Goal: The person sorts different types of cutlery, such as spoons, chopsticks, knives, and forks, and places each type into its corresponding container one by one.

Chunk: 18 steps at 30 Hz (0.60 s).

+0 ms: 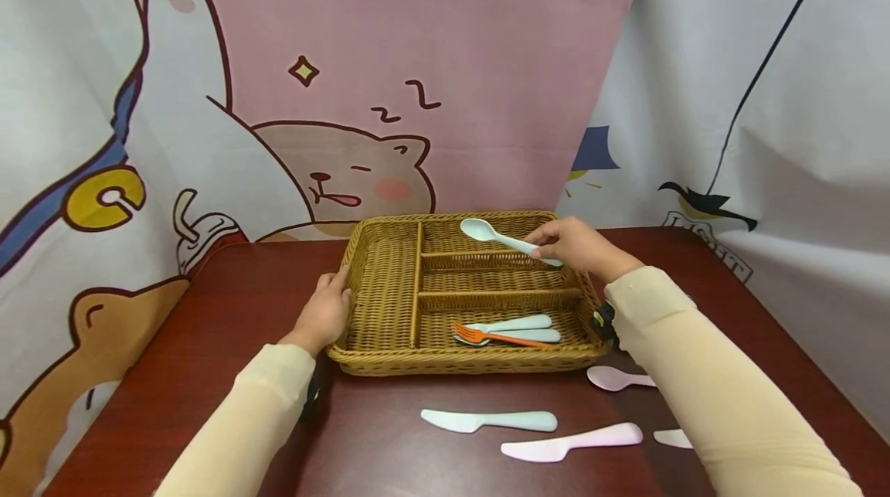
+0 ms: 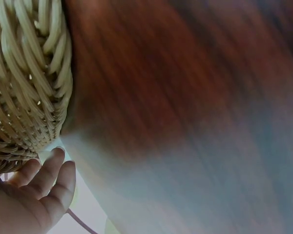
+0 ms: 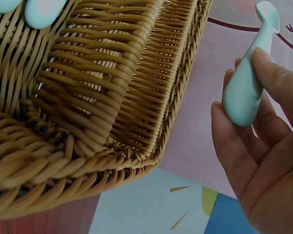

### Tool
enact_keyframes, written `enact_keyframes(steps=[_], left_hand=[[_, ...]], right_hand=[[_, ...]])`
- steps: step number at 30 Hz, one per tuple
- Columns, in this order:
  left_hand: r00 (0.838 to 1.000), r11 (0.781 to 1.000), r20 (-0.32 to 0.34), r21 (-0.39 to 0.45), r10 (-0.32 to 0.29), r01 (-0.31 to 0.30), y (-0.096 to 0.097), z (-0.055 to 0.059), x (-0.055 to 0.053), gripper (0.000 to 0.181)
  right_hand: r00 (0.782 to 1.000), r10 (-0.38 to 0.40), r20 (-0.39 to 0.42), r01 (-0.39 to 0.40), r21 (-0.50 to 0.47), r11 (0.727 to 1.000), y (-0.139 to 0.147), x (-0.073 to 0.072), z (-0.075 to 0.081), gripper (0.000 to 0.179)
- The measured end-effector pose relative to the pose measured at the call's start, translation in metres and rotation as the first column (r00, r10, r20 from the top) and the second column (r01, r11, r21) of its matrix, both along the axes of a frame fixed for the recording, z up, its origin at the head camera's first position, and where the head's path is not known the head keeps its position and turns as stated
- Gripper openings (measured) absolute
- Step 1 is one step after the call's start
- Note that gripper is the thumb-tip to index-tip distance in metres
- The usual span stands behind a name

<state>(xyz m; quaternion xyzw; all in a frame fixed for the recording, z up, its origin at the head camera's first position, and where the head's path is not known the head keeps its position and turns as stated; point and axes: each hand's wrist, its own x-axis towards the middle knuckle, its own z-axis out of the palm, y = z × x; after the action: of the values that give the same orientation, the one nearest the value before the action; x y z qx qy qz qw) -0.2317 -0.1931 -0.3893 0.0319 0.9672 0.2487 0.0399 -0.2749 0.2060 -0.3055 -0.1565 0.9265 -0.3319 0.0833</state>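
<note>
In the head view, my right hand (image 1: 580, 246) pinches a pale mint spoon (image 1: 511, 239) by its handle, above the back right part of a divided wicker basket (image 1: 415, 280). The right wrist view shows the spoon handle (image 3: 245, 95) between thumb and fingers, its bowl pointing away. My left hand (image 1: 325, 313) is at the basket's left rim, and the left wrist view shows its fingers (image 2: 51, 175) loosely extended beside the woven wall (image 2: 29, 83). In the front right compartment lie an orange fork (image 1: 497, 335) and pale mint cutlery (image 1: 524, 322), partly overlapping.
On the dark red table (image 1: 243, 304), in front of the basket, lie a mint knife (image 1: 487, 420) and a pink knife (image 1: 573, 441). A pink spoon (image 1: 615, 379) and another pale piece (image 1: 671, 438) are partly hidden by the right sleeve. A printed curtain (image 1: 487, 79) hangs behind.
</note>
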Motion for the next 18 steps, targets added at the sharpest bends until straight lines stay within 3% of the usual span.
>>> enact_keyframes(steps=[10,18], left_hand=[[1.0,1.0,-0.004,0.009,0.003,-0.003,0.002,-0.001,0.0,0.053],[1.0,1.0,0.002,0.022,0.019,-0.019,0.0,-0.002,-0.001,0.053]], right_hand=[[0.999,-0.018,0.028,0.018,0.005,1.0,-0.003,-0.015,-0.007,0.027],[0.999,-0.034,0.002,0.034,-0.003,0.999,-0.011,-0.024,-0.01,0.029]])
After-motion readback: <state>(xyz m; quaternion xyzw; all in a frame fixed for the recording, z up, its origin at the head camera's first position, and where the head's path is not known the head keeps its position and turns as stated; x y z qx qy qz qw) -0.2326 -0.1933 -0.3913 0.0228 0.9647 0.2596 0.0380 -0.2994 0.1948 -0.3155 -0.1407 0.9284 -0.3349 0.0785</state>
